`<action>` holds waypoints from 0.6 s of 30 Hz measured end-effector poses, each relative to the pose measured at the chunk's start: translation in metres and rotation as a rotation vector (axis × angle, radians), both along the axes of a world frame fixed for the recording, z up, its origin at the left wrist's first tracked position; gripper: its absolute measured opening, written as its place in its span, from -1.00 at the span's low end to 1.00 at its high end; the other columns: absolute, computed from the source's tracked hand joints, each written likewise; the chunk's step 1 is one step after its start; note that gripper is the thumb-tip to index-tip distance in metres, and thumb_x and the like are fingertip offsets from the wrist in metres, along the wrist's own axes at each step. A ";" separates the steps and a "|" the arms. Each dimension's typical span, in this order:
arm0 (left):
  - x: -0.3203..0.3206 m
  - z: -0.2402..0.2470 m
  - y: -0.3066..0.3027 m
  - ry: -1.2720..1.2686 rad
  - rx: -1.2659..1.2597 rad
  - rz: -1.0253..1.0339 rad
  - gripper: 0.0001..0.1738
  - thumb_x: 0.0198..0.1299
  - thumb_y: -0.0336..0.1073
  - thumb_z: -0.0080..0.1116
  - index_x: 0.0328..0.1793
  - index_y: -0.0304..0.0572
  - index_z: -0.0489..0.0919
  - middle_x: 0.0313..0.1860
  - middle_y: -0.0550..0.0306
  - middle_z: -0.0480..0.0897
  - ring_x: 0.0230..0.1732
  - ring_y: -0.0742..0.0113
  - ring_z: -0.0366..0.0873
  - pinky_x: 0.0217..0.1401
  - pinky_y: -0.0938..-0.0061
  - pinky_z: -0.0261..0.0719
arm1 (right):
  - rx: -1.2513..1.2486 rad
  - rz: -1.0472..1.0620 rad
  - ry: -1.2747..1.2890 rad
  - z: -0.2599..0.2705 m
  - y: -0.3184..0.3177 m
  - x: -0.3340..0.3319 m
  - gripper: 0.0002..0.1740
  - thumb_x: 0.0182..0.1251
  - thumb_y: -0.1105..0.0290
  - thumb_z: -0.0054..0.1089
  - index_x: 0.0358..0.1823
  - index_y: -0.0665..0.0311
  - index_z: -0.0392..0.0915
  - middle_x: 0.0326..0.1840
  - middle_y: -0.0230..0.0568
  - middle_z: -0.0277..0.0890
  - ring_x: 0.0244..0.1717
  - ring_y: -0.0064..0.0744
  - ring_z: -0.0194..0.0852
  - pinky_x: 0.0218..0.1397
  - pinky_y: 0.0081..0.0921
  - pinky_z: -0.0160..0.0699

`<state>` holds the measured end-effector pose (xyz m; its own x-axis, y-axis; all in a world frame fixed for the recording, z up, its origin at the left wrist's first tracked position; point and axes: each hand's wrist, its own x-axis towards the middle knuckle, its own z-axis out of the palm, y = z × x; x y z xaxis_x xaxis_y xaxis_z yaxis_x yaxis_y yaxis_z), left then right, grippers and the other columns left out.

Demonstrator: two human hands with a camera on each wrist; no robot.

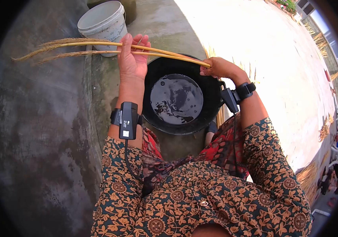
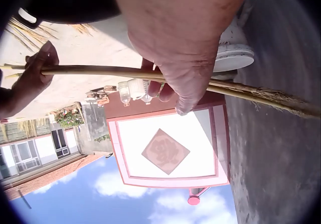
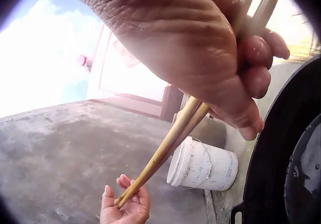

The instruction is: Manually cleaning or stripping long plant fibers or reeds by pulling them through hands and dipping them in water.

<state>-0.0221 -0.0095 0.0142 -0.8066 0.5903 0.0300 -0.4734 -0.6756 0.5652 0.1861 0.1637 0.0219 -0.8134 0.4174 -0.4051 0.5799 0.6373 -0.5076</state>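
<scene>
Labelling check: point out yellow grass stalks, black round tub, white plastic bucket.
yellow grass stalks (image 1: 98, 44): head view, upper stem.
black round tub (image 1: 212, 106): head view, right wall.
white plastic bucket (image 1: 111, 31): head view, side wall.

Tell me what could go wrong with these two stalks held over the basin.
The stalks only rest across the open fingers of the left hand, so they may slide off. The right hand grips just their bare ends, above the black basin; if it slips, those ends could drop into the water.
</scene>
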 end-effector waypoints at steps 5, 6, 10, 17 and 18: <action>-0.006 -0.007 -0.006 -0.044 0.020 -0.075 -0.77 0.28 -0.13 0.08 -0.16 -0.11 0.45 -0.35 0.03 0.62 -0.17 0.06 0.61 -0.02 0.13 0.55 | 0.056 0.034 0.052 -0.013 0.012 0.014 -0.74 0.21 0.15 0.24 -0.31 0.20 0.55 -0.56 -0.30 0.49 -0.50 -0.38 0.45 -0.41 -0.38 0.40; -0.009 -0.008 -0.007 -0.034 0.049 -0.133 -0.77 0.30 -0.12 0.05 -0.16 -0.12 0.45 -0.33 0.02 0.62 -0.17 0.05 0.60 -0.02 0.12 0.55 | 0.133 0.051 0.083 -0.017 0.018 0.017 -0.73 0.20 0.14 0.25 -0.30 0.19 0.55 -0.52 -0.27 0.52 -0.46 -0.31 0.48 -0.37 -0.35 0.42; -0.013 -0.016 -0.003 -0.102 -0.126 0.092 -0.75 0.34 -0.13 -0.03 -0.06 -0.13 0.37 -0.25 0.00 0.59 -0.14 0.00 0.59 0.00 0.10 0.54 | 0.424 0.007 0.081 -0.018 0.025 0.026 -0.71 0.18 0.10 0.25 -0.25 0.15 0.57 -0.38 -0.17 0.59 -0.28 -0.12 0.54 -0.21 -0.24 0.46; -0.009 -0.021 -0.007 -0.056 -0.079 0.016 -0.77 0.37 -0.18 -0.09 0.01 -0.13 0.32 -0.09 -0.09 0.57 -0.02 -0.07 0.55 0.07 0.05 0.52 | 0.333 -0.023 0.111 -0.025 0.028 0.042 -0.69 0.16 0.13 0.30 -0.18 0.16 0.59 -0.43 -0.17 0.57 -0.36 -0.22 0.52 -0.22 -0.32 0.45; -0.009 -0.023 -0.007 -0.041 -0.064 -0.008 -0.78 0.38 -0.18 -0.09 0.01 -0.11 0.33 -0.06 -0.10 0.57 0.03 -0.09 0.54 0.12 0.01 0.51 | 0.301 -0.022 0.149 -0.027 0.027 0.045 -0.68 0.16 0.11 0.30 -0.18 0.16 0.59 -0.45 -0.20 0.56 -0.38 -0.28 0.50 -0.23 -0.35 0.45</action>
